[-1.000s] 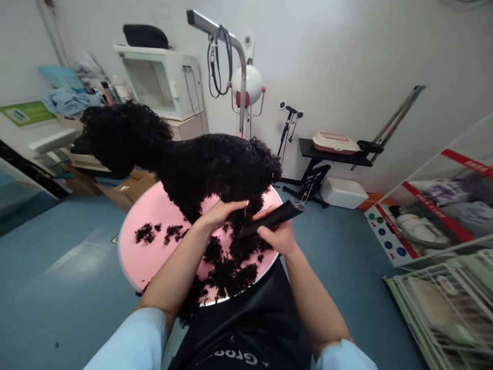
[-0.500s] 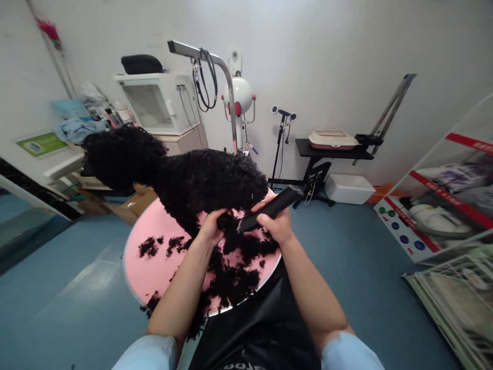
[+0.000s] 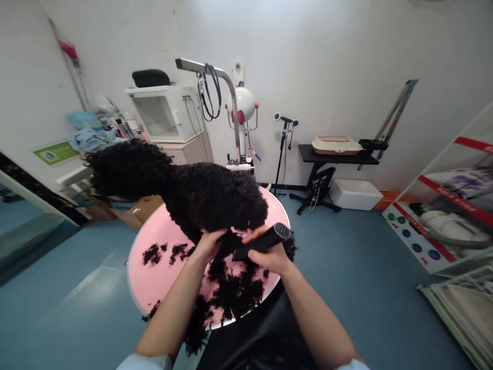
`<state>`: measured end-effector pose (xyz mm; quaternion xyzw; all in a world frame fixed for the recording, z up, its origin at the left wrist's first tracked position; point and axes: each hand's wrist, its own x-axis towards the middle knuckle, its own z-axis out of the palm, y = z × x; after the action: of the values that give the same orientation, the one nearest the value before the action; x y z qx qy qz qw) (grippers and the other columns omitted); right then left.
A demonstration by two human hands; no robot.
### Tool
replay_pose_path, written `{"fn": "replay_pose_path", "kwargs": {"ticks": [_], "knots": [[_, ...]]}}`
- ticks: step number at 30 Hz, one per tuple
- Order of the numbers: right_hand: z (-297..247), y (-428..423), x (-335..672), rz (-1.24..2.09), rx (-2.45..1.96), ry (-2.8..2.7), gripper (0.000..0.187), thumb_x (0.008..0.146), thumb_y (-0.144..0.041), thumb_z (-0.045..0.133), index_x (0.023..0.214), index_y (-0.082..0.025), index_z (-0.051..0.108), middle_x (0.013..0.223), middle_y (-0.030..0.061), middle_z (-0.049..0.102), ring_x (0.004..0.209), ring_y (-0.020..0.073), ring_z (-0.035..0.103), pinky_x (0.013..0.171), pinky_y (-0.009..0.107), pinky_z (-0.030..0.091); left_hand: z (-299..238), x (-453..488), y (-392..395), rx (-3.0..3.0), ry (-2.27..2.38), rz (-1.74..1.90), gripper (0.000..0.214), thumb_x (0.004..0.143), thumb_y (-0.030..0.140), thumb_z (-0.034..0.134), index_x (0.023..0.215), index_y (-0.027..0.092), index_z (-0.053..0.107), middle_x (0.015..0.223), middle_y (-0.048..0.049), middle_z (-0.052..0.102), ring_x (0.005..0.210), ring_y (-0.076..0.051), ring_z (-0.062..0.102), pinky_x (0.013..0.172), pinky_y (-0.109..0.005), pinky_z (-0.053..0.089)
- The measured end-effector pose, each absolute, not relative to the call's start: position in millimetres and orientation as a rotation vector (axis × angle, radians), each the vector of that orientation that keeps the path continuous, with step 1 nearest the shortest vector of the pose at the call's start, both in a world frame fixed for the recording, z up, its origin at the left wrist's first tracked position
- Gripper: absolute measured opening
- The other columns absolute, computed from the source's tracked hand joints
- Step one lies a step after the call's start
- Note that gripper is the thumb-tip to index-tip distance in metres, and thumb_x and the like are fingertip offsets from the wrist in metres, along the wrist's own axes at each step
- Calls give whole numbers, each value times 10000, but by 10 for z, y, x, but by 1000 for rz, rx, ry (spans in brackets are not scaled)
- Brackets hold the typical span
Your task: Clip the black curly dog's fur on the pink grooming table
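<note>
A black curly-haired dog (image 3: pixel 215 192) stands on a round pink grooming table (image 3: pixel 144 280), its head to the left and its rear toward my right side. My right hand (image 3: pixel 271 254) is closed around a black hair clipper (image 3: pixel 264 241), whose front end points left at the dog's hind leg. Beside the dog's belly, my left hand (image 3: pixel 210 246) is closed on a hind leg; its fingertips are partly hidden in the dark hair. Cut black hair (image 3: pixel 234 293) lies in clumps over the near side of the table.
A metal grooming arm (image 3: pixel 231 87) with a hanging black leash (image 3: pixel 210 95) rises behind the dog. A white cabinet (image 3: pixel 185 115) stands back left. At the back right are a small black table (image 3: pixel 339 156) with a litter tray (image 3: pixel 336 145) and a white box (image 3: pixel 356 194).
The clipper has turned so its rear end faces more toward me, and my right hand has moved lower. My left hand stays at the leg. The whole view has shifted slightly.
</note>
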<state>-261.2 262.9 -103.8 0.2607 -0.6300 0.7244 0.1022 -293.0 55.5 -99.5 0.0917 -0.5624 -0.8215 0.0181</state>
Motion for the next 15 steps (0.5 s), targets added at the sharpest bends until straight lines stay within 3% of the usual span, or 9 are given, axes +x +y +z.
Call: {"fn": "replay_pose_path", "kwargs": {"ticks": [3,6,9,12,15], "knots": [[-1172,2811,-2666,2341,427,-1582,339,706,-472,758,874,-249,568,804,29,722,693,206,677,590,336,560,-970,-2975,195,46,-1800,-2273,684,390,388,903,993,173,660,1053,-97,715,1169,-335,583,1008,-392,462],[-1073,3137,-2827,2557,177,-1318,365,744,-574,693,854,-256,551,791,17,724,471,129,553,400,255,446,-813,-3042,-38,-86,-1939,-2152,741,406,484,893,1020,134,671,1056,-135,713,1184,-388,563,1006,-426,468],[-616,3365,-3066,2570,286,-1345,378,686,-536,769,806,-245,559,715,-22,688,389,70,409,405,250,451,-690,-3089,-7,-194,-2022,-2078,652,512,527,845,1016,141,697,1077,-135,717,1197,-393,556,1035,-418,453],[64,3322,-3341,2536,445,-1491,378,692,-532,755,815,-232,561,836,12,721,400,58,383,390,243,428,-688,-3107,156,-76,-2001,-2004,582,624,516,798,1075,163,695,1170,-119,700,1274,-369,515,1101,-404,396],[706,3025,-3649,2457,620,-1702,296,696,-407,754,789,-197,567,757,17,702,411,60,399,384,225,406,-724,-3125,288,97,-1908,-2095,557,717,484,759,1176,183,664,1295,-110,648,1345,-330,469,1144,-393,344]]}}
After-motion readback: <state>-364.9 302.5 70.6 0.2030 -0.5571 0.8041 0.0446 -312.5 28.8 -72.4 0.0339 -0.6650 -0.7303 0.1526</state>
